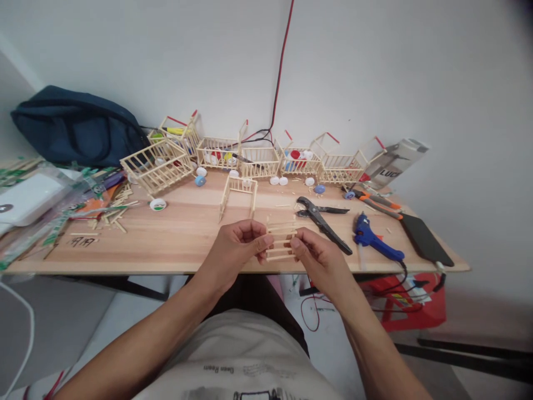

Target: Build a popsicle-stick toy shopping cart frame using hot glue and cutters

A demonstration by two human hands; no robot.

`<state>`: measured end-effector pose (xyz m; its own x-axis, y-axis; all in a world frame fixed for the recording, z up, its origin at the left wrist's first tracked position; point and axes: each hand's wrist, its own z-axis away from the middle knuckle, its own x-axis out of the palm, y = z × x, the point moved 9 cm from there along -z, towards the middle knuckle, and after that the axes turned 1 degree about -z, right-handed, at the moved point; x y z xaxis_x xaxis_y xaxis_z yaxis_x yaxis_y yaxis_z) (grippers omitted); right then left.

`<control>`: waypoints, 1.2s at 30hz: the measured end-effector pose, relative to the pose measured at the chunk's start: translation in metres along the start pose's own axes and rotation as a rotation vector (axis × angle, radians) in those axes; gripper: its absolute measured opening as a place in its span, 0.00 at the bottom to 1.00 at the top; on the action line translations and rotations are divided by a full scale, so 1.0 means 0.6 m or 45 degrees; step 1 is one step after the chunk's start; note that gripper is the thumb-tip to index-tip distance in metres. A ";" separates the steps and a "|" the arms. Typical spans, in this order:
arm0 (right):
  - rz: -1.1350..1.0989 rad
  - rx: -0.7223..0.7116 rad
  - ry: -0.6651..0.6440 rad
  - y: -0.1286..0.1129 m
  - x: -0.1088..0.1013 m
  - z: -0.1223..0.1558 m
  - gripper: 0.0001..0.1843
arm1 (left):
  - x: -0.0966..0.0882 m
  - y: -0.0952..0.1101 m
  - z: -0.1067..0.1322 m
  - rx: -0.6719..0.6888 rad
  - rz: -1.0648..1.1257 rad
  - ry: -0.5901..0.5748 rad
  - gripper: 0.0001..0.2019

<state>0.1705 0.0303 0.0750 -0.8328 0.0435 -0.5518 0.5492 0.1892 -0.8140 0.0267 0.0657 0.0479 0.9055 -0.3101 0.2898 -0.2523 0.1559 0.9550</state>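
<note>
Left hand (239, 244): thumb and fingers pinch the left side of a small wooden-stick panel (281, 257). Right hand (322, 255): thumb and fingertips grip its right side. Panel sits directly between the two grips, at the front edge of the wooden tabletop (166, 244); both hands touch it, neither nearer. Rungs run crosswise, hand to hand; long axis appears to point away from the body, toward the wall (200, 55). Three-sided stick frame (254, 199) stands beyond, slightly left; blue glue gun (370, 236) lies to the right.
</note>
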 end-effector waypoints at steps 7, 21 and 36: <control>0.000 -0.011 0.000 0.007 -0.022 0.003 0.21 | -0.012 0.005 -0.004 -0.018 -0.060 -0.037 0.16; 1.194 0.224 0.172 0.321 -0.282 0.028 0.27 | -0.027 -0.016 0.000 -0.093 -0.072 -0.019 0.15; 1.251 0.250 0.423 0.275 -0.306 0.034 0.33 | -0.030 -0.035 0.004 -0.138 -0.067 -0.014 0.14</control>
<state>0.4151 0.0334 0.0383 0.0234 0.3632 -0.9314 0.9694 -0.2360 -0.0676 0.0146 0.0658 0.0229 0.9123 -0.3310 0.2410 -0.1658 0.2397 0.9566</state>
